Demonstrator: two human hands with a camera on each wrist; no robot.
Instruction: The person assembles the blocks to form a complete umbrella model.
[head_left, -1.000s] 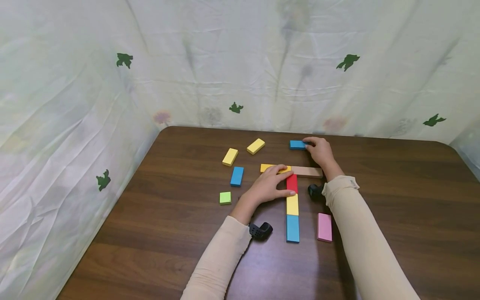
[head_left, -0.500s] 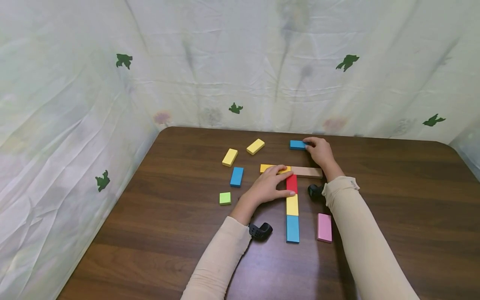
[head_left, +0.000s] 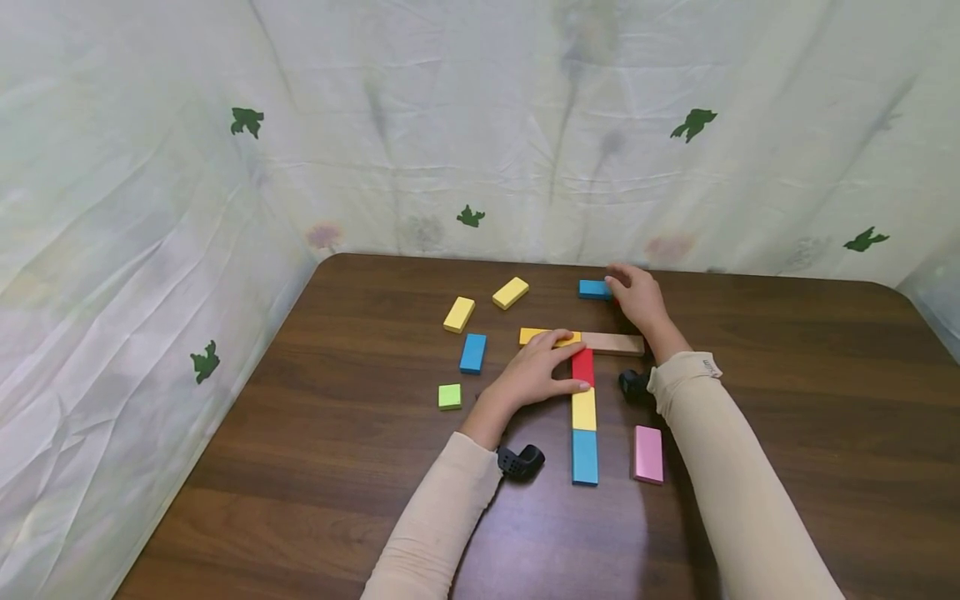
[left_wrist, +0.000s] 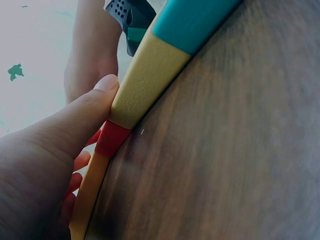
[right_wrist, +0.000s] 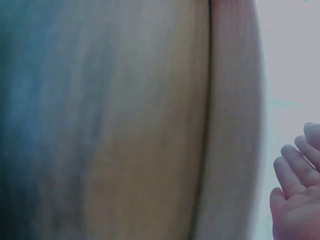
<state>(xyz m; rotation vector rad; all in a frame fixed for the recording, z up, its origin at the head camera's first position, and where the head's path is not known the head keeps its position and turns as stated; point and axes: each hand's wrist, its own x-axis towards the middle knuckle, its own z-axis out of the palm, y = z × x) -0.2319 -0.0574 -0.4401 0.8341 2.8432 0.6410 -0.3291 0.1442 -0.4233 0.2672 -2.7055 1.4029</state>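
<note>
In the head view my left hand (head_left: 529, 372) rests at the corner of an L-joined row of flat blocks, fingers spread. Its fingertips reach the orange block (head_left: 529, 335), and its thumb touches near the seam of the red block (head_left: 582, 367) and the yellow block (head_left: 583, 410). A light blue block (head_left: 585, 457) ends the row nearest me; a plain wooden block (head_left: 612, 343) extends right from the orange one. My right hand (head_left: 639, 298) overlaps the right end of a blue block (head_left: 593, 289) at the back. A red bit shows under that hand. The right wrist view shows fingers loosely extended.
Left of the row lie a green square block (head_left: 450, 396), another blue block (head_left: 472, 353) and two pale yellow blocks (head_left: 459, 314). A pink block (head_left: 648, 454) lies near my right forearm. White curtains (head_left: 420, 125) hang behind the brown table (head_left: 300, 467).
My right hand has shifted slightly, its fingertips rising away from the blue block and a red bit now showing beneath. My left hand stays in place on the blocks.
</note>
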